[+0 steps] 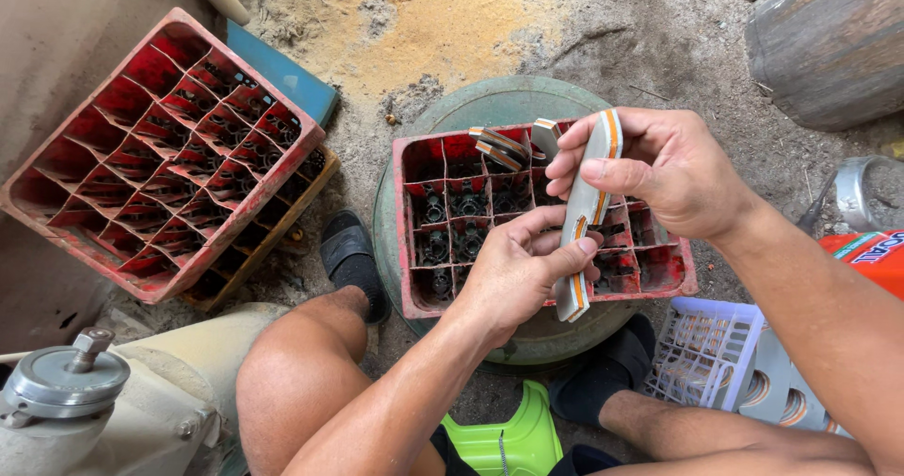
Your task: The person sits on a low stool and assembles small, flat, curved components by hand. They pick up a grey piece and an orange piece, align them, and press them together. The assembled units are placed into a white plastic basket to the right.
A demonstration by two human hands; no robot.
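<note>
We look down from a head-worn camera at our own bare knees, seated low over sandy ground. Nearest us, between our legs, sits a bright green plastic stool (504,438). At lower left is a cream-coloured machine (113,410) with a round metal cap. At lower right, a white plastic basket (706,349) holds small striped pieces, and beside it is an orange container (871,259).

Just above our knees, both hands hold one long flat grey strip (586,212) edged with orange and white stripes, standing nearly upright. Our left hand (518,269) is closed around its lower part, thumb pressed on the front face. Our right hand (664,170) pinches its upper end between thumb and curled fingers. The strip is held in the air over a red plastic bottle crate (419,241).

That crate rests on a round green drum lid (499,109). A few similar striped pieces (499,146) lean in its far compartments. Our feet in black sandals (348,250) flank the drum.

Farther left, a second red crate (160,146) lies tilted on top of a yellowish crate (282,231), with a blue board (282,71) behind. Beyond lies sawdust-strewn ground (443,24), and at top right a weathered wooden barrel (833,38).
</note>
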